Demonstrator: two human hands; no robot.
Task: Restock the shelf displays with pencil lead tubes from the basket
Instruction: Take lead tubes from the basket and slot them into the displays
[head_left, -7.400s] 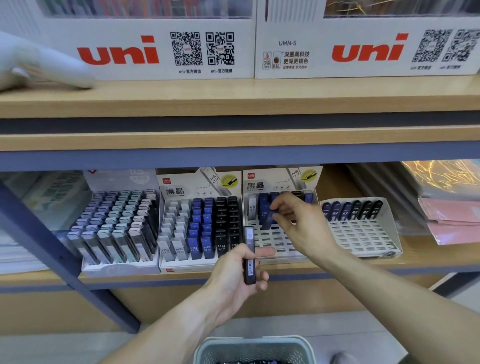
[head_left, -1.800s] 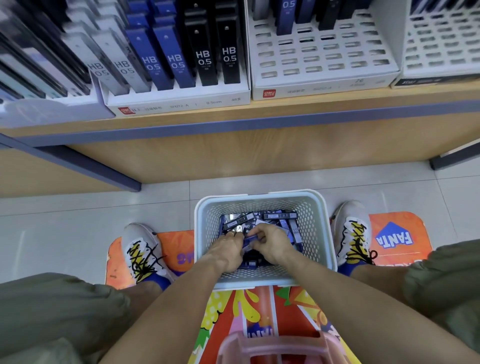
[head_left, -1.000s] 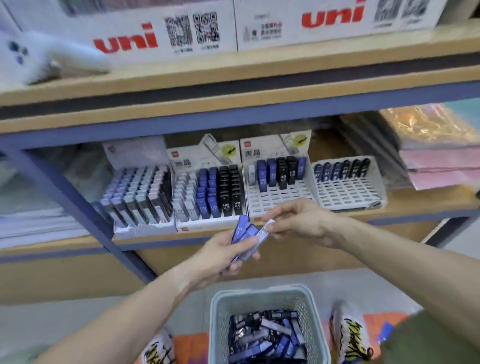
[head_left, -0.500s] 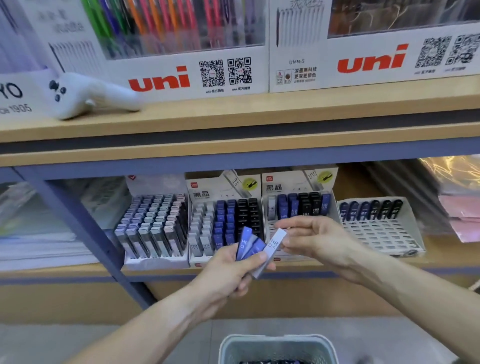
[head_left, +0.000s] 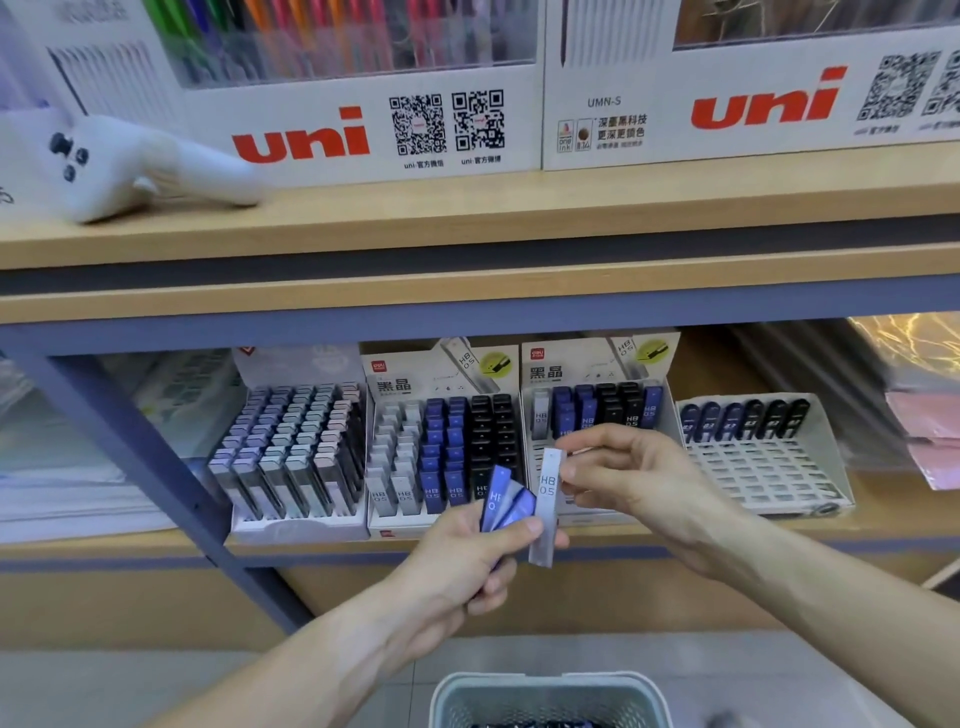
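My left hand (head_left: 467, 558) grips a small fan of blue lead tubes (head_left: 506, 506) in front of the lower shelf. My right hand (head_left: 639, 483) pinches a grey tube marked HB 0.5 (head_left: 546, 506) near its upper part, right beside the blue ones. Behind the hands stand the display boxes: a full one (head_left: 296, 452), a nearly full one (head_left: 441, 447), a third (head_left: 597, 405) with only its back rows filled, and a white rack (head_left: 763, 467) with one back row of tubes. The basket (head_left: 550, 699) sits at the bottom edge, tubes barely visible inside.
The upper shelf board (head_left: 467, 228) carries two large white uni pen boxes (head_left: 363, 104) and a white handheld device (head_left: 140, 166) at left. A blue diagonal shelf brace (head_left: 156, 467) crosses the lower left. Stacked paper goods (head_left: 924, 415) lie at the right.
The hands came up out of the basket with tubes. Over the last half second my right hand has drawn the grey tube upright and slightly away from the blue ones in my left hand.
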